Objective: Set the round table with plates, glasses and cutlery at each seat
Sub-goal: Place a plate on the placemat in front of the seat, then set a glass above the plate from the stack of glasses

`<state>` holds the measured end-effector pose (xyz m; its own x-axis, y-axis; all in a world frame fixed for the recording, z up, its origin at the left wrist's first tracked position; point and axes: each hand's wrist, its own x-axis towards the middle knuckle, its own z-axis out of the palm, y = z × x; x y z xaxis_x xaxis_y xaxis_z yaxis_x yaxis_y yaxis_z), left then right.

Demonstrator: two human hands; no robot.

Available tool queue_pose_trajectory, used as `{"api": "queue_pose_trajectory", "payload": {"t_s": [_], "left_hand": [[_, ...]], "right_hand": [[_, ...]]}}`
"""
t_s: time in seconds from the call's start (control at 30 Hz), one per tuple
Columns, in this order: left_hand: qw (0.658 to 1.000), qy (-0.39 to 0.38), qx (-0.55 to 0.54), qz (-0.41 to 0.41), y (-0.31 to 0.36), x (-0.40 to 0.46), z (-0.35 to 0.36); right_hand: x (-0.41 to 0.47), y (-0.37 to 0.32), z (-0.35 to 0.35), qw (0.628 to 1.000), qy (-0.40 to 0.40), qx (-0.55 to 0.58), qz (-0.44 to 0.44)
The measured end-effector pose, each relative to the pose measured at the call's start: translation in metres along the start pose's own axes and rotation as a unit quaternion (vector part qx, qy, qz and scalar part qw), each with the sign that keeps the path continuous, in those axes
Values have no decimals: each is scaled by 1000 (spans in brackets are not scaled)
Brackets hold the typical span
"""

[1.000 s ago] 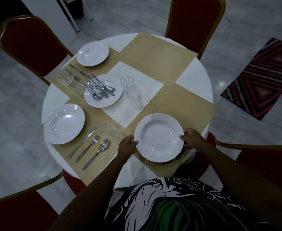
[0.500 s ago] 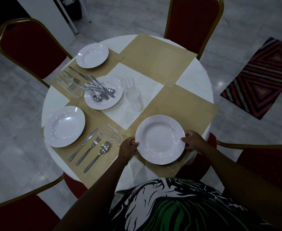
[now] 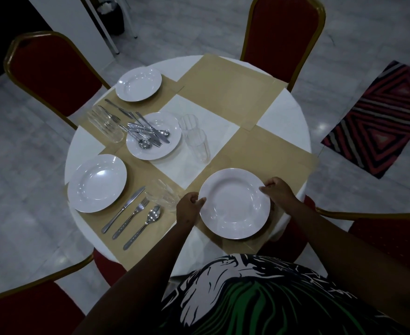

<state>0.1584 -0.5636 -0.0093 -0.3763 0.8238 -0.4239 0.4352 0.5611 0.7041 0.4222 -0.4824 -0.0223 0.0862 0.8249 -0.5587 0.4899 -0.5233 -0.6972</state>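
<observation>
Over the last second the white dinner plate has barely shifted: it sits on the tan placemat at the near seat as before, with only a slight nudge of position, so this looks like final squaring-up rather than carrying. The left hand pinches the rim on one side, the right hand curls round the opposite rim; both are clamped on the plate. The plate is glossy, round, with a wide flat lip and shallow well. Just outside the left-hand grip stands a ribbed clear tumbler; beyond it lie a steel knife, fork and spoon. Beyond both grips, a plate of spare cutlery waits, so this seat probably lacks cutlery and a glass.
</observation>
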Motion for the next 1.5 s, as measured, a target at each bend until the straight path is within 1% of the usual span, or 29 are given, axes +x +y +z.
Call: {"api": "queue_pose_trajectory", "payload": {"t_s": [0.13, 0.23, 0.37, 0.53, 0.73, 0.87, 0.93, 1.03, 1.13, 1.4, 1.5], "left_hand": [[1000, 5, -5, 12, 15, 9, -2], [999, 18, -25, 21, 26, 20, -7], [998, 32, -51, 19, 45, 34, -13], [998, 45, -45, 25, 64, 55, -17], [998, 44, -45, 16, 65, 71, -15], [997, 50, -55, 27, 69, 75, -16], [996, 51, -48, 52, 72, 75, -17], [995, 37, -31, 91, 72, 81, -17], [996, 17, -11, 90, 69, 87, -16], [995, 14, -17, 98, 69, 90, -16], [995, -2, -11, 98, 72, 90, -17]], "right_hand": [[6, -20, 2, 996, 37, -54, -54], [12, -38, 7, 993, 40, -74, -83], [18, -68, 18, 988, -3, -94, -122], [24, -110, 39, 981, -37, -89, -168], [35, -145, 59, 972, -72, -92, -202], [48, -157, 75, 967, -90, -96, -218], [51, -161, 81, 962, -99, -99, -236], [58, -167, 90, 954, -115, -108, -254], [61, -169, 99, 954, -126, -93, -256], [65, -168, 100, 952, -108, -75, -277], [67, -166, 95, 952, -91, -67, -284]]}}
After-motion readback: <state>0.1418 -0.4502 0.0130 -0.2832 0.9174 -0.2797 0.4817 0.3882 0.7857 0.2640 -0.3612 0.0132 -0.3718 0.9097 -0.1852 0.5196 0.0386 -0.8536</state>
